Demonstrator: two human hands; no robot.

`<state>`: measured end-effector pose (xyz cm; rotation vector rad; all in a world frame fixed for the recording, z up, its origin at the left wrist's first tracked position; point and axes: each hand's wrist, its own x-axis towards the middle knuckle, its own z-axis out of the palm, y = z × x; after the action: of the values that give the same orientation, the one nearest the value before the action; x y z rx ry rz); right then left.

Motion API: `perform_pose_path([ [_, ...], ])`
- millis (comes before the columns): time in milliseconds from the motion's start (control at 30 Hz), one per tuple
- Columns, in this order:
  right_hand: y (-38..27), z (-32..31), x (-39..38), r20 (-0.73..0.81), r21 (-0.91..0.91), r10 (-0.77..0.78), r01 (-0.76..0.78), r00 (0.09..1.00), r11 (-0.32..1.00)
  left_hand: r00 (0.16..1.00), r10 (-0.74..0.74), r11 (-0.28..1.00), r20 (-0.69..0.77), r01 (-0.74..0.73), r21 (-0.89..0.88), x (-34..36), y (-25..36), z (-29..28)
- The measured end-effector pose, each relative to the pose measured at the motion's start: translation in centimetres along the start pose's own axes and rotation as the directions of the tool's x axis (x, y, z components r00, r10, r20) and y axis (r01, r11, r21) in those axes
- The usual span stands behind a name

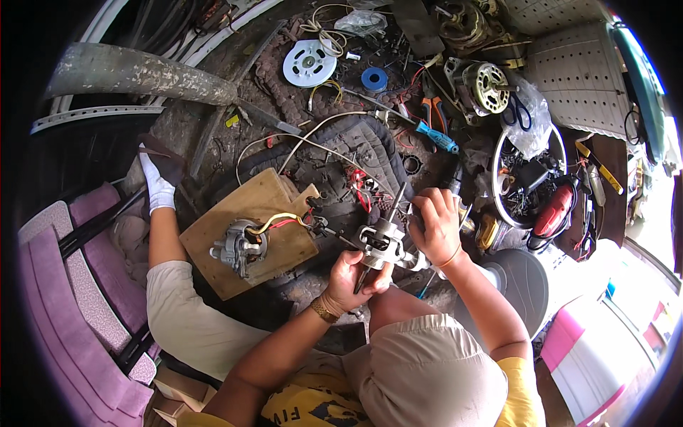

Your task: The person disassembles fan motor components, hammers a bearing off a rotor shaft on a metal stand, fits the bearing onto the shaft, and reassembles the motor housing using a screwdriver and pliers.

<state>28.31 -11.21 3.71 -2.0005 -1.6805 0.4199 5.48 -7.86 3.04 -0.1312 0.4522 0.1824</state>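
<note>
Between the two hands sits the silvery metal part (382,245), its shaft (396,203) slanting away from the person and slightly rightward. The left hand (350,285) grasps its near end; the right hand (437,224), fingers bent, is nearer to the shaft's far end, but whether it grips, I cannot tell.

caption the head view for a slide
Left hand grips a shafted metal part, right hand close by, wooden board to the left.
</note>
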Motion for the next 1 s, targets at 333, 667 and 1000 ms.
perform_pose_path([
  [333,0.2,-0.7,0.3,0.067,0.006,-0.071,0.070,0.995,0.998,0.986,-0.119,0.969,0.121,0.141,-0.201,0.1,0.2,0.7],
  [667,-1.0,-2.6,1.2,0.173,-0.133,-0.038,0.061,0.984,0.989,0.964,-0.132,0.916,0.230,0.207,-0.344,0.4,0.1,0.9],
  [1000,-0.6,-1.5,1.5,0.262,-0.211,-0.028,0.086,0.965,0.974,0.963,-0.123,0.949,0.238,0.185,-0.257,0.7,0.5,1.5],
])
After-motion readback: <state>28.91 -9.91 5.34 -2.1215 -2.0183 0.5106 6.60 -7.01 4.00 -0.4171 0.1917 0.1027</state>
